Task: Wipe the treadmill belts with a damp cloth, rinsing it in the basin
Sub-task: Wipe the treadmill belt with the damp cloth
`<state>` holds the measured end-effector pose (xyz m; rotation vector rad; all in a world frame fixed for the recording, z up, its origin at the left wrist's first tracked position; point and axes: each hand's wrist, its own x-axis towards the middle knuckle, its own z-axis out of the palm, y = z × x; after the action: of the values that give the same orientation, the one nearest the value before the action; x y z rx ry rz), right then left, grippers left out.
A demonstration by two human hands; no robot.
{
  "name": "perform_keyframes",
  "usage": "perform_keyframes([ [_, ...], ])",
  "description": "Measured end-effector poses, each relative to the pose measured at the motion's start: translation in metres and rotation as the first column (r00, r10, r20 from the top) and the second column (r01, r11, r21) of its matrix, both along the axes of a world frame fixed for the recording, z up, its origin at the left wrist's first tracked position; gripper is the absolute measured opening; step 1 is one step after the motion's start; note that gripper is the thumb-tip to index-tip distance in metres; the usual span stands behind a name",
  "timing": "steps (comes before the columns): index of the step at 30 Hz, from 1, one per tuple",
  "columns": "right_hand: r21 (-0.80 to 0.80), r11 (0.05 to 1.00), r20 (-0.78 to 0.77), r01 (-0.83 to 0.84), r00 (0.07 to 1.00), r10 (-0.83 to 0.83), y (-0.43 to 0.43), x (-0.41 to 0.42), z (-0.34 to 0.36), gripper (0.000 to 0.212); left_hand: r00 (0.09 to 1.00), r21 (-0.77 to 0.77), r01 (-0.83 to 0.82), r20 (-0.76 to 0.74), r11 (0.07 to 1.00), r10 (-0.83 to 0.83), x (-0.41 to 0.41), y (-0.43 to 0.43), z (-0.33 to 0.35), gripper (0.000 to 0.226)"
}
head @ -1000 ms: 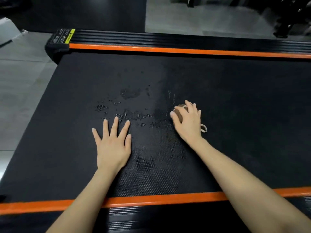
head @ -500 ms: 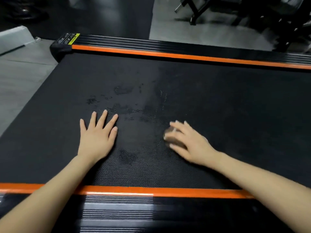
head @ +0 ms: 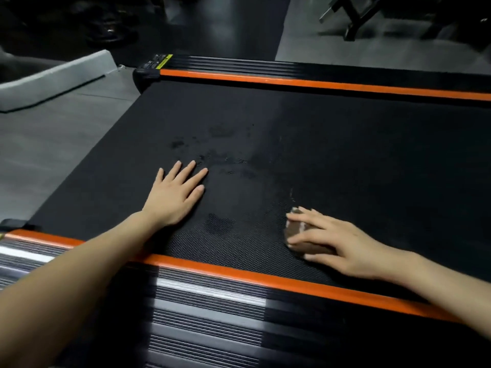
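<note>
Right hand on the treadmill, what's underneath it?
A small brownish cloth shows between the spread fingers of the right hand, pressed onto the black belt. The palm covers the rest, so its full extent cannot be seen.

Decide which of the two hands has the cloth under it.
The right hand, near the closer orange strip: its fingers are spread over a small brownish cloth. The left hand lies flat on the bare treadmill belt, holding nothing.
</note>
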<state>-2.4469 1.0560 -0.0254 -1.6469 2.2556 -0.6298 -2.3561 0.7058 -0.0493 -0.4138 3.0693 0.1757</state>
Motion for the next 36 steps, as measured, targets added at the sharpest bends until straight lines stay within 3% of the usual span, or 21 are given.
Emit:
perform_keyframes([
  [4,-0.057,0.998,0.001,0.020,1.000,-0.020,-0.001,0.005,-0.001,0.034,0.999,0.008,0.005,-0.039,1.000,-0.005,-0.001,0.002,-0.005,0.078],
  [11,-0.137,0.990,0.012,-0.045,0.999,0.047,-0.138,0.046,-0.013,0.030,0.987,0.025,0.062,-0.147,0.998,-0.058,-0.003,-0.017,-0.002,0.074],
  [15,-0.030,0.999,-0.019,-0.011,1.000,0.011,-0.093,0.040,-0.001,0.034,0.985,-0.028,0.125,-0.119,0.992,-0.127,-0.007,-0.043,-0.001,0.072],
  [17,-0.027,0.993,-0.094,0.116,0.989,-0.118,-0.069,0.021,-0.002,0.033,0.985,-0.030,0.131,-0.112,0.991,-0.133,-0.014,-0.053,0.000,0.073],
  [19,-0.094,0.899,-0.152,0.428,0.886,-0.438,-0.067,-0.015,-0.009,0.031,0.984,-0.034,0.134,-0.112,0.990,-0.137,-0.026,-0.059,0.001,0.074],
  [21,-0.135,0.636,-0.126,0.759,0.624,-0.771,-0.090,-0.047,-0.010,0.033,0.986,-0.048,0.140,-0.089,0.989,-0.144,-0.039,-0.062,0.002,0.073],
  [22,-0.130,0.527,-0.115,0.840,0.515,-0.849,-0.106,-0.054,-0.011,0.035,0.986,-0.055,0.145,-0.079,0.988,-0.149,-0.046,-0.062,0.002,0.069],
  [23,-0.140,0.492,-0.124,0.859,0.478,-0.870,-0.122,-0.050,-0.013,0.033,0.985,-0.061,0.154,-0.073,0.986,-0.159,-0.053,-0.062,0.001,0.062],
  [25,-0.155,0.619,-0.149,0.770,0.601,-0.785,-0.146,-0.014,-0.016,0.029,0.980,-0.060,0.179,-0.074,0.982,-0.184,-0.065,-0.064,0.000,0.055],
  [27,-0.099,0.824,-0.168,0.558,0.807,-0.567,-0.159,0.041,-0.013,0.032,0.975,-0.050,0.204,-0.075,0.978,-0.207,-0.075,-0.070,0.000,0.054],
  [29,-0.038,0.935,-0.162,0.354,0.921,-0.355,-0.162,0.070,-0.011,0.034,0.973,-0.033,0.220,-0.070,0.975,-0.222,-0.085,-0.080,0.000,0.055],
  [31,-0.016,0.958,-0.207,0.286,0.936,-0.283,-0.161,0.059,-0.009,0.035,0.973,-0.006,0.221,-0.061,0.975,-0.221,-0.090,-0.087,-0.002,0.055],
  [33,-0.014,0.939,-0.230,0.342,0.913,-0.336,-0.165,0.036,-0.011,0.033,0.971,-0.018,0.227,-0.068,0.974,-0.228,-0.090,-0.088,-0.005,0.057],
  [35,-0.069,0.836,-0.204,0.544,0.813,-0.545,-0.175,0.007,-0.014,0.031,0.970,-0.038,0.230,-0.073,0.972,-0.232,-0.086,-0.085,-0.007,0.057],
  [36,-0.102,0.732,-0.175,0.673,0.712,-0.680,-0.183,-0.010,-0.017,0.030,0.970,-0.035,0.229,-0.075,0.973,-0.231,-0.085,-0.084,-0.008,0.057],
])
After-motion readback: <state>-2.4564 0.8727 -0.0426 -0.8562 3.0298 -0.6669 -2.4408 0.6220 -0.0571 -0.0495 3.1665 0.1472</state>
